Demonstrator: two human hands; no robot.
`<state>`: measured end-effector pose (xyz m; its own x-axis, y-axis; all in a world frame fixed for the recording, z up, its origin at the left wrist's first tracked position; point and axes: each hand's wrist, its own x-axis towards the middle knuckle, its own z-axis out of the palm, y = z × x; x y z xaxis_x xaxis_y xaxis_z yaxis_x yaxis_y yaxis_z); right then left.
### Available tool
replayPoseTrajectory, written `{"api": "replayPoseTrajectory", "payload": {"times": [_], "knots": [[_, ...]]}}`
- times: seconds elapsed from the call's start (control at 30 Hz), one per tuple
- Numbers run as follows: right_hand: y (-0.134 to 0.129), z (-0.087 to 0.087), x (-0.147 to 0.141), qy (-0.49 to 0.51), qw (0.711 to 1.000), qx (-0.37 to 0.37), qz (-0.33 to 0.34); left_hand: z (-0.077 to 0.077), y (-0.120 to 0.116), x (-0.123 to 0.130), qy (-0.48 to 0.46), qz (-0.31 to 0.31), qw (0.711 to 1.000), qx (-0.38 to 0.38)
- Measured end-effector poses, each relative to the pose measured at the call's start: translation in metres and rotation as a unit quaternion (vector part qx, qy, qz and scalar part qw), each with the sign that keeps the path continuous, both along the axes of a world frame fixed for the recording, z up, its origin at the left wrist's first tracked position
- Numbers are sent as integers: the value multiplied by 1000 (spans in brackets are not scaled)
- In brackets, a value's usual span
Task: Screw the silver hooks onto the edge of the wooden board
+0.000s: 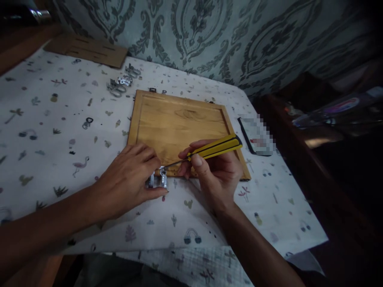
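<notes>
A wooden panel with a raised frame lies flat on the patterned cloth. At its near edge, left of the middle, sits a shiny metal hinge. My left hand grips this hinge between thumb and fingers. In my right hand is a screwdriver with a yellow and black handle, held at a low slant. Its thin shaft points left, and the tip is at the hinge by the panel's edge. Whether the tip sits in a screw is too small to tell.
Several metal hinges lie behind the panel's left corner, near a flat cardboard piece. A dark-edged phone-like object rests right of the panel. The cloth-covered table meets a patterned wall behind. A clear bottle is at the right.
</notes>
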<state>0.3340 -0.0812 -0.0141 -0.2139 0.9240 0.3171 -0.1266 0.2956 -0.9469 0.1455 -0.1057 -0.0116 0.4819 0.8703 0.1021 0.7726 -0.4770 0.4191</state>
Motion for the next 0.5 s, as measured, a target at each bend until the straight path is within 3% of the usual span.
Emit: {"api": "replayPoseTrajectory", "payload": {"times": [0.33,0.5], "knots": [[-2,4,-2,-36,999,-17,-6,-1,-1,-1,-10,1,1000,13],[2,13,-1,-52,996,-57,32,-2,-2,0,-14,4,1000,15]]}}
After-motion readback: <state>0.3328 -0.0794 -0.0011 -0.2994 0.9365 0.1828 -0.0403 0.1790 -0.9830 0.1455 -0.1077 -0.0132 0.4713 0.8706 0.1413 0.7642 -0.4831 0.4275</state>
